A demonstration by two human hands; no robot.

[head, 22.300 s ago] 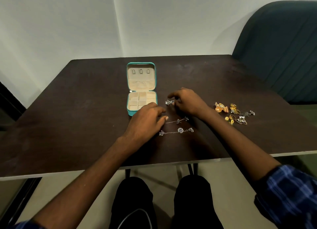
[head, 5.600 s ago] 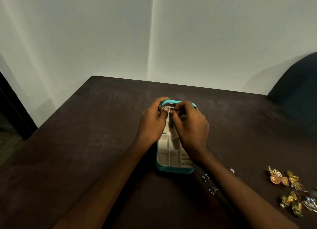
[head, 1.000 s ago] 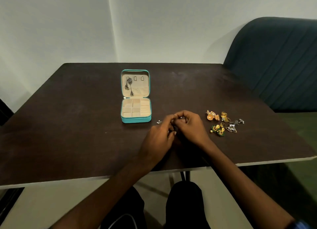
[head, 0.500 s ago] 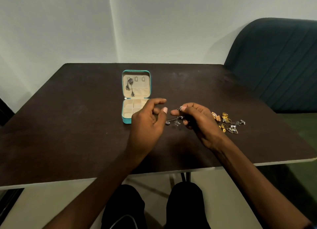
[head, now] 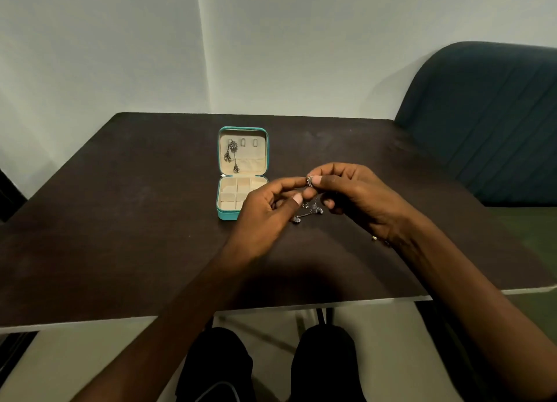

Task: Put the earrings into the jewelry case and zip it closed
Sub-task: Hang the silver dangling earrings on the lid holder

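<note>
Pale grey walls meet in a corner behind a dark brown rectangular table; a dark teal upholstered chair back stands at the table's right side.

Head view, task items:
- A small square teal zip jewelry case lies open near the table's middle, lid upright at the far side and the tray nearer the person.
- One long silver dangling earring hangs inside the beige lid, at its left hook.
- The beige tray is divided into compartments; those in view hold nothing that can be made out. Its near right corner is hidden by the left hand.

Head view, hands:
- The left hand and right hand meet above the table, just right of the case.
- The right thumb and forefinger pinch the studded head of a second silver chain earring. Its chain hangs down between the hands, with small clusters at the loose ends just above the table.
- The left forefinger and thumb are curled and narrow, closing at the same studded head from the left. Whether they grip the earring or its back piece cannot be told.
- The remaining fingers of both hands are loosely curled.

A small gold item shows beside the right wrist, mostly hidden.
</note>
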